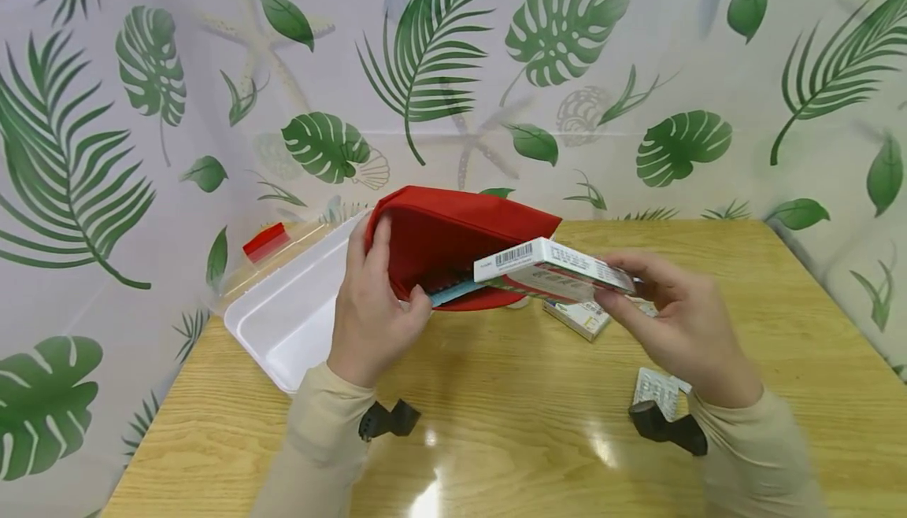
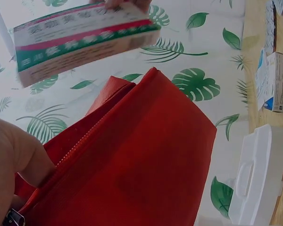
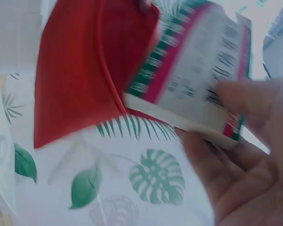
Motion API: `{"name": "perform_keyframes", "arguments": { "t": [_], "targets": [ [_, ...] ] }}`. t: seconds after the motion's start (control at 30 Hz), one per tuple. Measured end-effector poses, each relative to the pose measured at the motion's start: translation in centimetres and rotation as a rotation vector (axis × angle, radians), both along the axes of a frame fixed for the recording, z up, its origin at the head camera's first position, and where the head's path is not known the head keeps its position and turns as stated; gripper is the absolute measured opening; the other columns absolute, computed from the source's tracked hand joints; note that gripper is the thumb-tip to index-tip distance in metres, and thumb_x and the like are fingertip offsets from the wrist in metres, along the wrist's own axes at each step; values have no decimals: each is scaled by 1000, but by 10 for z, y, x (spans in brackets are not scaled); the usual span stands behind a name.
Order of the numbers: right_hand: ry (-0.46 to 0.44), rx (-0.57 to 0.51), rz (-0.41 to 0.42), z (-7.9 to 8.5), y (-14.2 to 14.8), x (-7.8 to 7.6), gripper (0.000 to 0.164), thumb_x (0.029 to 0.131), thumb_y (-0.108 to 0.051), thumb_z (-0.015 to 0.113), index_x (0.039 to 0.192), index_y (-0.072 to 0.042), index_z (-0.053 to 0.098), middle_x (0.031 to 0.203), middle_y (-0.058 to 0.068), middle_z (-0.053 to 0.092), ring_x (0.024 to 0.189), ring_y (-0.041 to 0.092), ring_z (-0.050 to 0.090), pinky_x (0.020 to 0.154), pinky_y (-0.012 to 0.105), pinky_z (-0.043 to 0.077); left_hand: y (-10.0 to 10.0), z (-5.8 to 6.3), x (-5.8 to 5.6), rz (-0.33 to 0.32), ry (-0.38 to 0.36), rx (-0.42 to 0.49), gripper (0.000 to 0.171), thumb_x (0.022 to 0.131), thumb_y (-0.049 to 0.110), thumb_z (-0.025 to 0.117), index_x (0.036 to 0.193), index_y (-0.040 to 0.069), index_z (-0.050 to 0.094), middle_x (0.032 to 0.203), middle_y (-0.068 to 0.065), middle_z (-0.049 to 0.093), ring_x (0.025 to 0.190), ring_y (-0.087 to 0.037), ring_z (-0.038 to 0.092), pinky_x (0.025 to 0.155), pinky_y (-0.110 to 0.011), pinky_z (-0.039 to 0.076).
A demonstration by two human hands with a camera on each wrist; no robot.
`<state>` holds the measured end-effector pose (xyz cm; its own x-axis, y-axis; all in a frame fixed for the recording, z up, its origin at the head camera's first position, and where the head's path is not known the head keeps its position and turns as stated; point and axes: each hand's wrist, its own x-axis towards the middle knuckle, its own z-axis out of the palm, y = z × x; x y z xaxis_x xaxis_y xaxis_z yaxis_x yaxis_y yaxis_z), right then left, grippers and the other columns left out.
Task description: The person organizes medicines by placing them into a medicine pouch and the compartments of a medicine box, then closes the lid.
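Observation:
A red zippered pouch [image 1: 468, 215] is held up by my left hand [image 1: 375, 305], which grips it at the left edge with fingers inside its mouth. The pouch gapes towards me, and a light blue strip [image 1: 453, 292] shows at the mouth. In my right hand [image 1: 683, 321] is a white, green and pink medicine box [image 1: 553, 266], pinched at its right end between thumb and fingers. Its near end overlaps the pouch's opening in the head view. The right wrist view shows the medicine box [image 3: 193, 75] tilted beside the pouch [image 3: 75, 75].
Left of the pouch lies a white plastic tray [image 1: 283, 345], with a small red piece [image 1: 265, 242] on a clear part behind it. Another medicine box [image 1: 581, 317] rests on the wooden table [image 1: 496, 423] beyond my right hand. A blister pack [image 1: 655, 392] lies by the right wrist.

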<state>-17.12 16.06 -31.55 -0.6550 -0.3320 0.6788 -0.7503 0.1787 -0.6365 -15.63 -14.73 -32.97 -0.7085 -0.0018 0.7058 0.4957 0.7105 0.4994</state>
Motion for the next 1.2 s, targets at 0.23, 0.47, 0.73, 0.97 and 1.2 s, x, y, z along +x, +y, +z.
{"name": "perform_keyframes", "arguments": {
  "t": [0.23,0.47,0.73,0.97,1.2],
  "targets": [
    [175,-18,-92,-5,-30,3,38,68,21,72,102,5,67,96,9,68,86,11,62,79,17,49,10,0,3,-49,-56,-40,80,69,6,64,145,-1,37,147,-11,32,115,-22,50,82,-37,54],
    [301,169,-280,-23,-44,-3,36,72,1,79,106,-10,73,91,2,66,87,21,49,74,26,38,14,0,4,-88,-68,-40,79,66,5,60,142,0,40,144,-11,35,116,-22,49,82,-37,52],
    [487,339,-406,-31,-49,-7,32,76,-4,77,107,-9,75,94,11,64,83,30,54,72,44,48,17,1,6,-102,-68,-50,83,60,0,58,141,-2,41,145,-10,35,118,-21,49,77,-35,51],
    [509,403,-470,-33,-51,-7,32,78,-4,76,109,-9,74,89,11,62,74,27,53,65,39,49,23,2,7,-77,-12,-98,82,57,-5,55,139,-5,45,146,-11,36,122,-23,47,68,-36,51],
    [444,489,-431,-37,-57,-5,32,81,0,71,112,-7,72,94,10,61,73,22,55,65,36,53,26,2,6,-70,42,-119,82,56,-10,55,138,-6,45,146,-13,37,128,-24,43,83,-39,50]
  ]
}}
